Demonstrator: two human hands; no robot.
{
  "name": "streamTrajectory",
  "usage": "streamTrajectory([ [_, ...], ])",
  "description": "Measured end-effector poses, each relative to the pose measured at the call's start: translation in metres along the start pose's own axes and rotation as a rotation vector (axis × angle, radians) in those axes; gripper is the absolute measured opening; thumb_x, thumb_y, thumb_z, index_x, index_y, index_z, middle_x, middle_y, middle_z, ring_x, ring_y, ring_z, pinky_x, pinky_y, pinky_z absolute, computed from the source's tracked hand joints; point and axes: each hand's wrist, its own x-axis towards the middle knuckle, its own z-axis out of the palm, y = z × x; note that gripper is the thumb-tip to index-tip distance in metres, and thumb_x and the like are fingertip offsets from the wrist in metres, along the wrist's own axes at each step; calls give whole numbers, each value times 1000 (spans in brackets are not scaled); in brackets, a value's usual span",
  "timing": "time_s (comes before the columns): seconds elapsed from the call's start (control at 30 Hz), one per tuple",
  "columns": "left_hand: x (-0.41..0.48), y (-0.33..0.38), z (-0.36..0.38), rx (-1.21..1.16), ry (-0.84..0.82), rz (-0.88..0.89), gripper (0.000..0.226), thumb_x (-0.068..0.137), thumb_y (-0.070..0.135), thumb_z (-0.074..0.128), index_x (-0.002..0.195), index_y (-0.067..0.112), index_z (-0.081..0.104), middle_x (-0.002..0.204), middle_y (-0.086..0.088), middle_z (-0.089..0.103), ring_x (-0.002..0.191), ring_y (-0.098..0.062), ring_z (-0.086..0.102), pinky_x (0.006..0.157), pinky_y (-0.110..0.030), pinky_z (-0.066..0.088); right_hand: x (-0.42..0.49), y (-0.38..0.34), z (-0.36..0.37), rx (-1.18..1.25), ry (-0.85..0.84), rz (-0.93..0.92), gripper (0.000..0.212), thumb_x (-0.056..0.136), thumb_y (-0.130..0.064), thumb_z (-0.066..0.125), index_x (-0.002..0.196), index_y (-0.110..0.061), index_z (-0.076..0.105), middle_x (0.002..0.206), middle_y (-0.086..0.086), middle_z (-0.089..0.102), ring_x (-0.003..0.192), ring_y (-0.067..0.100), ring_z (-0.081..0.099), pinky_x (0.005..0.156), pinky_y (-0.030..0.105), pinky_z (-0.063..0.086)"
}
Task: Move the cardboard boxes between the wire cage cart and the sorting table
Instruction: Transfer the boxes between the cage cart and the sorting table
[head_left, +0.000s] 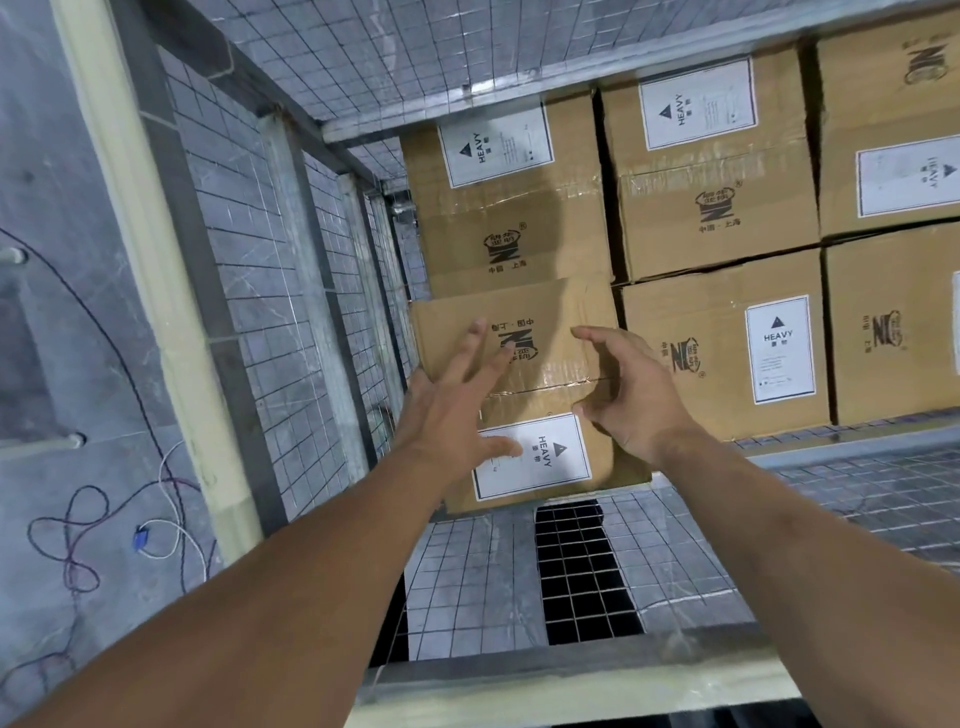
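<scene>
Head view: inside the wire cage cart (311, 291) a front cardboard box (556, 332) sits at the left wall. Its white label (540, 460) reads "HEAVY" under a black triangle, above a printed logo and Chinese characters. The left hand (457, 410) is spread wide over the box and holds nothing. The right hand (631, 395), fingers loosely curved, is open at its right edge; whether it touches the box cannot be told. The stacked boxes (722, 353) behind carry the same "HEAVY" labels.
</scene>
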Motion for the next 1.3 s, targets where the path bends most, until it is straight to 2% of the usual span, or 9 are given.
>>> streamTrajectory([
  [0.13, 10, 1, 7, 73, -46, -18, 119, 76, 77, 69, 157, 54, -15, 152, 27, -49, 151, -59, 6, 121, -62, 19, 8, 3, 7, -49, 33, 54, 89, 75, 16, 78, 143, -37, 53, 134, -1, 48, 114, 6, 45, 85, -9, 26],
  [0.3, 21, 4, 16, 102, -112, -3, 125, 77, 66, 78, 155, 55, -20, 149, 27, -52, 151, -59, 0, 118, -65, 32, 14, 10, 14, -131, 77, 87, 91, 81, 14, 70, 150, -39, 45, 149, 0, 43, 119, 10, 47, 100, 23, 40],
  [0.43, 31, 3, 19, 142, -162, 23, 129, 80, 50, 84, 153, 57, -22, 148, 25, -54, 151, -58, -2, 111, -62, 44, 22, 17, 19, -172, 33, 143, 105, 85, 10, 66, 158, -52, 22, 162, 1, 26, 133, 27, 49, 105, 32, 42],
  [0.7, 47, -4, 36, 183, -184, 28, 132, 82, 37, 85, 150, 59, -25, 144, 24, -58, 152, -57, -4, 109, -61, 47, 35, 21, 29, -255, -12, 220, 116, 89, 5, 67, 154, -63, 1, 158, 2, 22, 126, 34, 53, 109, 48, 49],
  [0.8, 51, -10, 40, 218, -178, 31, 131, 82, 41, 84, 150, 58, -27, 145, 23, -58, 151, -58, -6, 114, -65, 38, 35, 20, 32, -294, 0, 223, 118, 89, 5, 67, 152, -66, -3, 166, 3, 15, 134, 36, 49, 107, 50, 50],
  [0.9, 51, -9, 40, 294, -150, 23, 130, 83, 49, 81, 149, 56, -31, 147, 18, -58, 147, -59, -21, 119, -68, 27, 32, 20, 34, -323, 26, 205, 117, 89, 5, 68, 156, -61, -2, 168, 5, 14, 135, 36, 49, 109, 47, 48],
  [1.17, 52, -6, 41, 268, -76, -6, 139, 78, 32, 89, 151, 56, -26, 147, 19, -57, 145, -54, -29, 106, -60, 50, 28, 29, 28, -290, 20, 155, 112, 88, 9, 64, 157, -59, 8, 170, -1, 13, 144, 31, 42, 117, 42, 41],
  [1.23, 52, -5, 38, 266, -57, -6, 141, 75, 32, 90, 152, 56, -25, 147, 20, -57, 146, -54, -27, 101, -56, 55, 28, 31, 25, -290, -64, 196, 125, 82, 8, 75, 156, -61, 2, 171, -2, 3, 148, 33, 37, 118, 43, 37],
  [1.3, 54, -6, 33, 263, -43, 4, 141, 75, 31, 91, 153, 56, -23, 147, 21, -57, 147, -53, -27, 98, -53, 57, 29, 27, 27, -354, -187, 274, 150, 70, 2, 91, 149, -66, -16, 171, 3, -12, 148, 40, 37, 117, 51, 38],
])
